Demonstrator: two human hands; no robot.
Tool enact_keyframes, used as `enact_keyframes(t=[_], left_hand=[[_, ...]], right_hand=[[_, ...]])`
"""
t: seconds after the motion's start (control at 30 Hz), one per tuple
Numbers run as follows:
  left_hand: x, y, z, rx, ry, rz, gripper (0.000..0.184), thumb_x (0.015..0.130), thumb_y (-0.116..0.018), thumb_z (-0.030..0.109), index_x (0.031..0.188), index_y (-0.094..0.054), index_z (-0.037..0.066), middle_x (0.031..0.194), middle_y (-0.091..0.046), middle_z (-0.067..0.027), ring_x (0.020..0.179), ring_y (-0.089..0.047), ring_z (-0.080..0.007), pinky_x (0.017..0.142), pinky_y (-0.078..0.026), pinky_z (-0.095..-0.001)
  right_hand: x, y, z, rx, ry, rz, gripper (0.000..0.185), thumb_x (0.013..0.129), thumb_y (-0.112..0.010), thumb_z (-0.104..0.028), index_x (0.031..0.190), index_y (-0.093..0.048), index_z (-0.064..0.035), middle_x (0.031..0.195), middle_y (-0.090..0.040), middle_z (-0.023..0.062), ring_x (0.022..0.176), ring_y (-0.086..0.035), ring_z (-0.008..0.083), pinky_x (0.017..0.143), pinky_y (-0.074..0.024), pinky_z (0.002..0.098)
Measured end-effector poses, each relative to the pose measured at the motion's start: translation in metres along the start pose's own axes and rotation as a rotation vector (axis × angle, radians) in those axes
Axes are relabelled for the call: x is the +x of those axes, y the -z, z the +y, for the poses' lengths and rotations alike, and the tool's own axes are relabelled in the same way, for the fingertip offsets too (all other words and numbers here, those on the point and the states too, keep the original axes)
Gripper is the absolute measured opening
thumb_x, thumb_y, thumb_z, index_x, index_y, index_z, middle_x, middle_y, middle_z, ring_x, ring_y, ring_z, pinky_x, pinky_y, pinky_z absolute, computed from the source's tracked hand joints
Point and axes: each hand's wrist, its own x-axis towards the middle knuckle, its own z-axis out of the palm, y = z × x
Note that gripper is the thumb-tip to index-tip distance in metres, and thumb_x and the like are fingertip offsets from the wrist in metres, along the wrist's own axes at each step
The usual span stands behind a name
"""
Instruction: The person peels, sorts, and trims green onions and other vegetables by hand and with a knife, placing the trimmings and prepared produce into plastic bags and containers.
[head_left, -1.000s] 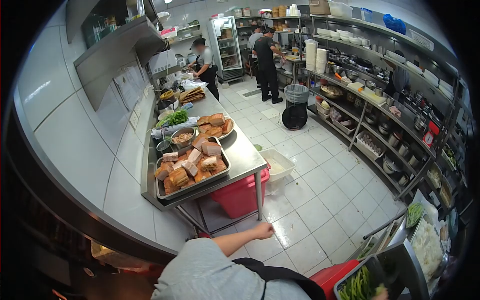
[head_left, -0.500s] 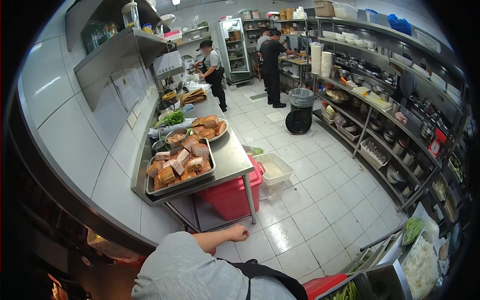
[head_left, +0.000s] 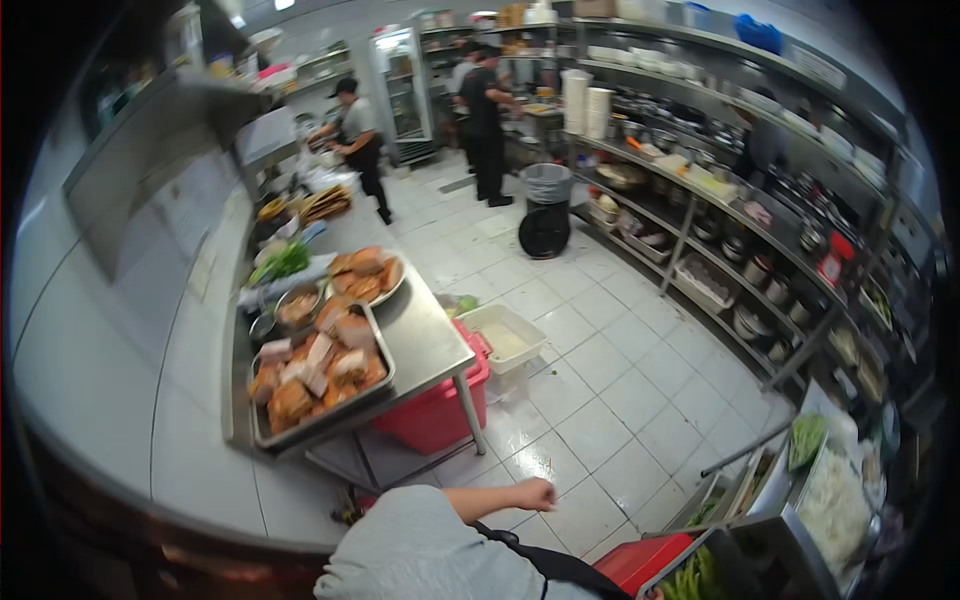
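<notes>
My left hand (head_left: 535, 493) is held over the tiled floor, its fingers curled into a loose fist with nothing visible in them. The bare forearm comes out of a grey short sleeve (head_left: 385, 525). Nearest to it on the left is a steel table (head_left: 437, 345). On that table stands a metal tray (head_left: 388, 375) heaped with chunks of browned meat (head_left: 292, 403). Behind it sits a plate (head_left: 402, 282) with more meat pieces, beside a small metal bowl (head_left: 299, 306). My right hand does not show.
A red bin (head_left: 430, 410) and a white tub (head_left: 505, 340) stand by the table. At lower right are containers of green vegetables (head_left: 695, 575) and white shreds (head_left: 835, 515). Shelving (head_left: 690, 215) lines the right side. People (head_left: 487, 120) work at the back near a trash bin (head_left: 547, 190).
The view has turned, so the table and shelving sit farther left. My left hand appears farther right and slightly lower, still curled. The picture is blurrier.
</notes>
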Motion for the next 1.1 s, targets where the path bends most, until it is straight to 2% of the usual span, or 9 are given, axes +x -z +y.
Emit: enact_keyframes(t=[0.07,0.1,0.13,0.23,0.27,0.33,0.47,0.93,1.1], left_hand=[[0.03,0.007,0.048,-0.072,-0.072,-0.139,0.024,0.066,-0.072,0.024,0.076,-0.063,0.004,0.071,-0.063,-0.0079,0.066,-0.061,-0.0191,0.064,-0.049,-0.0314],[0.045,0.01,0.071,-0.143,-0.122,-0.205,0.022,0.068,-0.072,0.022,0.077,-0.063,0.004,0.07,-0.063,-0.007,0.066,-0.06,-0.0173,0.064,-0.049,-0.0303],[0.057,0.009,0.093,-0.208,-0.17,-0.304,0.02,0.069,-0.071,0.02,0.077,-0.063,0.004,0.07,-0.063,-0.0061,0.066,-0.059,-0.0154,0.064,-0.048,-0.0293],[0.071,-0.009,0.147,-0.338,-0.365,-0.649,0.009,0.076,-0.066,0.009,0.081,-0.064,0.002,0.071,-0.062,-0.0035,0.067,-0.056,-0.0091,0.064,-0.047,-0.0253],[0.07,-0.018,0.158,-0.346,-0.432,-0.731,0.008,0.078,-0.064,0.007,0.083,-0.064,0.002,0.073,-0.063,-0.004,0.069,-0.056,-0.0088,0.065,-0.047,-0.0248],[0.061,-0.024,0.189,-0.337,-0.487,-0.904,0.013,0.082,-0.06,0.007,0.092,-0.064,-0.001,0.083,-0.065,-0.0048,0.075,-0.057,-0.0091,0.07,-0.047,-0.0239],[0.035,-0.039,0.225,-0.295,-0.29,-1.401,0.026,0.092,-0.045,0.008,0.115,-0.057,0.002,0.104,-0.062,-0.0055,0.094,-0.06,-0.0143,0.076,-0.047,-0.0254],[-0.042,-0.138,0.241,0.019,-0.396,-1.448,0.027,0.086,-0.053,0.004,0.113,-0.053,0.005,0.104,-0.059,-0.0051,0.087,-0.059,-0.0146,0.071,-0.043,-0.0239],[-0.149,-0.218,0.267,-0.077,-0.585,-1.602,0.025,0.084,-0.054,-0.001,0.108,-0.055,0.002,0.101,-0.059,-0.0065,0.088,-0.059,-0.0149,0.077,-0.047,-0.0272]], right_hand=[[-0.032,-0.022,-0.06,0.309,0.201,0.205,0.032,0.082,-0.063,-0.018,0.109,-0.057,-0.0019,0.087,-0.061,0.0097,0.078,-0.058,0.0226,0.075,-0.0472,0.0335],[-0.014,-0.047,-0.003,0.39,0.12,0.018,0.061,0.073,-0.068,-0.01,0.127,-0.04,-0.0083,0.101,-0.056,0.0097,0.077,-0.057,0.0131,0.063,-0.0479,0.0264],[-0.04,-0.034,-0.097,0.646,-0.059,-0.09,0.069,0.077,-0.064,-0.008,0.136,-0.029,-0.0122,0.11,-0.051,0.0103,0.082,-0.056,0.0162,0.067,-0.0495,0.028],[-0.057,-0.042,-0.174,0.957,-0.024,-0.105,0.066,0.08,-0.058,0.002,0.136,-0.026,-0.0082,0.117,-0.049,0.0118,0.096,-0.055,0.0187,0.073,-0.0496,0.0276],[-0.066,-0.041,-0.196,0.894,-0.039,-0.021,0.054,0.084,-0.059,-0.007,0.132,-0.033,-0.0025,0.111,-0.054,0.0117,0.1,-0.054,0.0167,0.083,-0.0473,0.029],[-0.08,-0.039,-0.222,0.956,-0.115,0.041,0.033,0.084,-0.062,-0.017,0.111,-0.054,0.0005,0.094,-0.062,0.0086,0.076,-0.061,0.0123,0.064,-0.05,0.0241],[-0.145,-0.044,-0.195,0.864,-0.15,0.449,0.01,0.084,-0.057,-0.009,0.088,-0.056,-0.0001,0.075,-0.063,0.0077,0.062,-0.063,0.0134,0.052,-0.0516,0.0249],[-0.569,-0.027,-0.087,0.004,-1.008,1.875,0.007,0.072,-0.063,-0.006,0.077,-0.062,-0.0022,0.074,-0.062,0.0094,0.075,-0.062,0.0196,0.065,-0.0482,0.0294],[-0.656,-0.013,-0.047,-0.237,-1.737,1.339,0.042,0.074,-0.063,-0.014,0.114,-0.05,-0.0084,0.109,-0.055,0.0176,0.104,-0.052,0.0284,0.088,-0.0396,0.0447]])
